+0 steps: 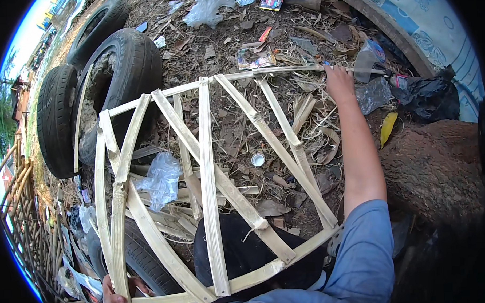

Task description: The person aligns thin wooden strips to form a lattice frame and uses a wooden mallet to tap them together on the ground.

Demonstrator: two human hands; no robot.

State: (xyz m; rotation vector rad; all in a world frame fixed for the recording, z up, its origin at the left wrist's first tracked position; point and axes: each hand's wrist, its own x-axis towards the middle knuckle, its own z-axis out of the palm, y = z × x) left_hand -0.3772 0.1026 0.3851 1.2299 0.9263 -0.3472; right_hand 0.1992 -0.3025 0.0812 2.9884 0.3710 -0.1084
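A frame of pale split-bamboo strips spans the space in front of me. Its crossing slats join a far rail and a near rail, making an open lattice. At the far right, my right hand is closed round the end part of the far rail, arm stretched out. My left hand grips the frame's near left corner, with fingers showing on both sides of an upright slat. The near rail lies close to my body, above my dark-clothed leg. Through the gaps, loose bamboo offcuts show on the ground.
Worn tyres lie at the left, and another tyre sits under the frame. A tree trunk stands right, near a black plastic bag. Clear plastic, a white cap and dry leaves litter the soil. Poles pile far left.
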